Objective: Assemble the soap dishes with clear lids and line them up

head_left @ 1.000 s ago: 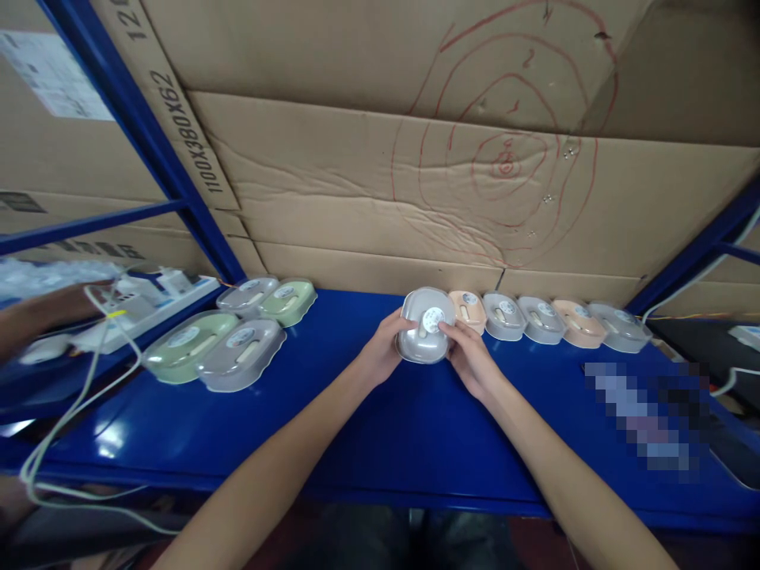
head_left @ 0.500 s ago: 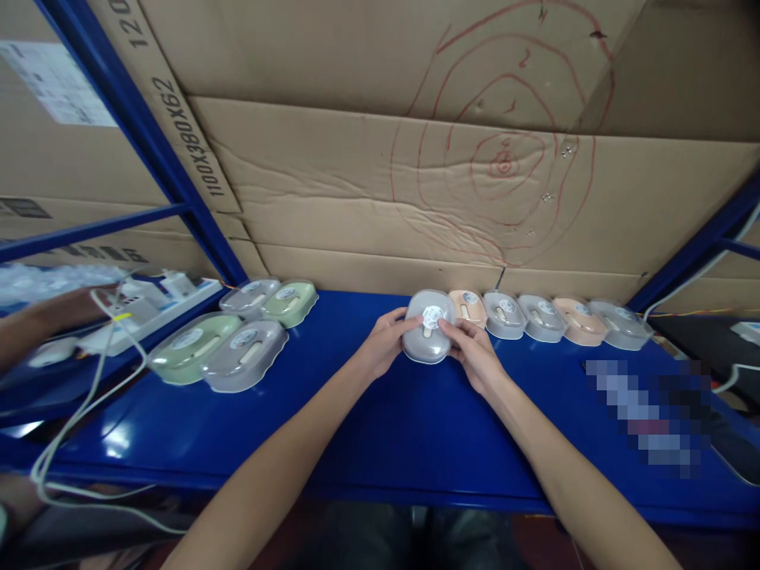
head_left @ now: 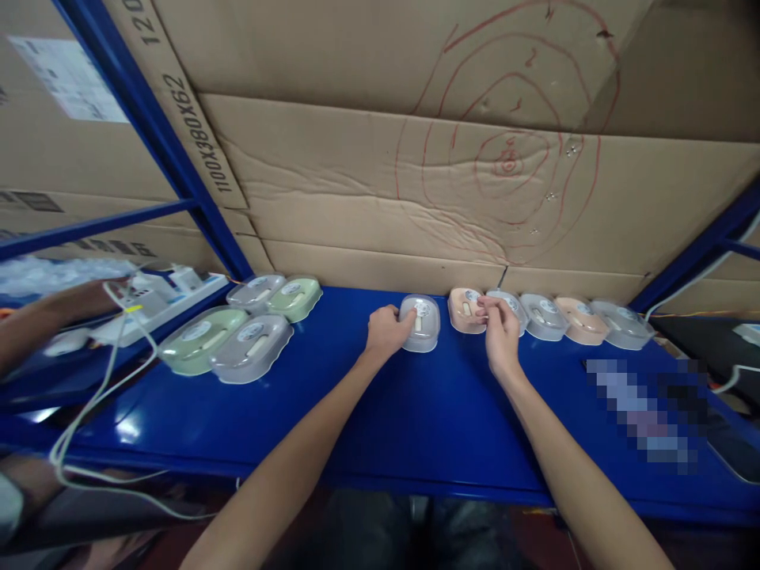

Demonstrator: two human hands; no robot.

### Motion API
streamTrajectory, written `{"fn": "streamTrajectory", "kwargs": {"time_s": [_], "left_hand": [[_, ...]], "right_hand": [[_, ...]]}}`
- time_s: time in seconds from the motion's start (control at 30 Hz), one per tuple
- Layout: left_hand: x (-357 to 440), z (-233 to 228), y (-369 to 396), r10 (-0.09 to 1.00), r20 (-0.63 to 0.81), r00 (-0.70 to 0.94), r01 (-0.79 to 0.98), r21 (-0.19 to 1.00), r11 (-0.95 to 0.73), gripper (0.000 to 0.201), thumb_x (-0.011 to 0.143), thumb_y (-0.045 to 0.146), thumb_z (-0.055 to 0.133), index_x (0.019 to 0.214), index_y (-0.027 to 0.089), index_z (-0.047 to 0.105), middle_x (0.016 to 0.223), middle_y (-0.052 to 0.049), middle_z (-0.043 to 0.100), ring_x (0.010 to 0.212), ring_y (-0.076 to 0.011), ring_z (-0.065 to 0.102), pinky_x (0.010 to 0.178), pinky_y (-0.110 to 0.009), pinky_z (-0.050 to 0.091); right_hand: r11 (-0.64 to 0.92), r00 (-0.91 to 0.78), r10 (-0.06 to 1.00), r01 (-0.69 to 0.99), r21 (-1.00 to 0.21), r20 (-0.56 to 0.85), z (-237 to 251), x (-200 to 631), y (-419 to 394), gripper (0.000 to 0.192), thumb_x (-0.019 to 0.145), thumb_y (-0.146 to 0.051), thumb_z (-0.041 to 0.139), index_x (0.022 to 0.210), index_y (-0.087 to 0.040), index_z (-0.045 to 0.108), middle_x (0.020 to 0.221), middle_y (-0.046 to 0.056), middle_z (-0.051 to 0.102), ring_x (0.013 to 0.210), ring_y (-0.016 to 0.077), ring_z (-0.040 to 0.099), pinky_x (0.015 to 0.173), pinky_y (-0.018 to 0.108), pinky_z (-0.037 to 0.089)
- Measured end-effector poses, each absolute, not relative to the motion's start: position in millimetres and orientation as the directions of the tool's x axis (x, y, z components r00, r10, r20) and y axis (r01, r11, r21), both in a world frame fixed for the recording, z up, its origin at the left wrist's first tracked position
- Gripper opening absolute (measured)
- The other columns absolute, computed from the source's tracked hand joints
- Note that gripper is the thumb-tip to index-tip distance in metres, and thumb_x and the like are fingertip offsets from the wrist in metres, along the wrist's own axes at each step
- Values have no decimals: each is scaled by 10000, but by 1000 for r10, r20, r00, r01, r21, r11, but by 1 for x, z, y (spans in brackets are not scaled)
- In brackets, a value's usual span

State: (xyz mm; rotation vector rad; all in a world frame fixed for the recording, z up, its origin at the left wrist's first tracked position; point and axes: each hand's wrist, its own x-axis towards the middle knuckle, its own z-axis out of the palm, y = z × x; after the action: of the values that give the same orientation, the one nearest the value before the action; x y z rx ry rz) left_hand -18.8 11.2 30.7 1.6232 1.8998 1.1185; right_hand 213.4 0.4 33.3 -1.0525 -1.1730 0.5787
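A grey box under a clear plastic cover (head_left: 423, 336), with a round sticker and a cream bar on top, rests on the blue table. My left hand (head_left: 389, 328) grips its left side, the thumb over the top edge. A similar peach box (head_left: 466, 313) stands to its right, a gap between them. At the peach box's right side is my right hand (head_left: 500, 326), fingers bent and apart; whether they touch the box is hard to tell. Partly behind that hand is another grey box (head_left: 515, 309).
Grey (head_left: 543, 318) and peach (head_left: 582, 321) boxes continue the row rightward. Several grey and green boxes (head_left: 202, 340) stand at left. Beyond them are a white power strip (head_left: 148, 313), cables and another person's arm (head_left: 59, 317). A cardboard wall (head_left: 332, 190) closes the back.
The grey box, held in both hands before, now rests on the table with only my left hand on it. My right hand has moved right, to the peach box.
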Motion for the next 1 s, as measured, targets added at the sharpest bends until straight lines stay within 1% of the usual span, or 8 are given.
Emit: {"fn": "streamTrajectory", "kwargs": {"time_s": [0.2, 0.3, 0.4, 0.47, 0.53, 0.63, 0.83, 1.0], "left_hand": [[-10, 32, 2, 936, 223, -273, 600, 800, -16, 316, 943, 502, 750, 813, 216, 715, 879, -155, 739, 1080, -397, 725, 986, -442, 487], [-22, 42, -14, 925, 314, -214, 600, 789, -130, 337, 958, 533, 729, 1044, 207, 742, 1025, -161, 742, 1177, -405, 683, 1079, -493, 471], [-36, 50, -36, 903, 416, 107, 698, 615, -366, 417, 982, 455, 682, 1324, 216, 674, 1282, -160, 699, 1244, -371, 634, 1134, -519, 474], [-40, 51, -48, 873, 387, 297, 755, 465, -463, 466, 965, 345, 664, 1410, 213, 627, 1379, -170, 650, 1242, -365, 623, 1105, -520, 509], [-37, 48, -53, 870, 334, 364, 816, 336, -470, 512, 968, 256, 612, 1476, 190, 590, 1464, -202, 596, 1224, -373, 630, 1054, -522, 542], [-25, 39, -44, 880, 325, 347, 869, 241, -432, 553, 1003, 212, 553, 1556, 181, 545, 1550, -230, 541, 1235, -388, 642, 1038, -522, 551], [2, 35, -6, 898, 321, 301, 879, 271, -392, 541, 1022, 191, 589, 1562, 187, 566, 1580, -261, 544, 1274, -423, 664, 1056, -514, 544], [13, 38, 2, 904, 291, 313, 927, 112, -357, 576, 1064, 217, 566, 1632, 177, 482, 1608, -250, 532, 1278, -384, 683, 1037, -479, 576]], "right_hand": [[427, 309, 842, 119, -897, 442, 33, 217, 2, 394, 984, -606, 604, 1002, -243, 756, 1111, 87, 785, 1010, 271, 714, 884, 409, 547], [432, 319, 839, 103, -896, 441, 33, 220, 4, 391, 990, -597, 598, 1000, -241, 760, 1089, 75, 783, 953, 247, 702, 858, 385, 535], [449, 331, 829, 88, -889, 452, 34, 223, 6, 394, 999, -595, 601, 996, -237, 765, 1054, 66, 779, 911, 231, 685, 825, 366, 524], [458, 331, 824, 87, -885, 459, 35, 224, 6, 408, 1002, -615, 602, 995, -239, 763, 1041, 62, 775, 896, 226, 681, 805, 357, 523], [462, 328, 821, 100, -881, 468, 36, 224, 6, 414, 1004, -624, 599, 995, -242, 761, 1029, 59, 769, 906, 226, 683, 806, 353, 526], [462, 325, 816, 128, -877, 478, 37, 223, 4, 397, 1014, -601, 588, 988, -244, 760, 1030, 57, 767, 929, 227, 687, 843, 361, 533], [452, 329, 815, 154, -879, 477, 37, 223, 4, 353, 1017, -537, 579, 996, -237, 763, 1026, 56, 762, 918, 226, 693, 858, 374, 538], [475, 307, 804, 184, -860, 510, 36, 222, 4, 371, 1007, -547, 574, 966, -228, 759, 999, 60, 761, 913, 236, 678, 858, 386, 536]]}}
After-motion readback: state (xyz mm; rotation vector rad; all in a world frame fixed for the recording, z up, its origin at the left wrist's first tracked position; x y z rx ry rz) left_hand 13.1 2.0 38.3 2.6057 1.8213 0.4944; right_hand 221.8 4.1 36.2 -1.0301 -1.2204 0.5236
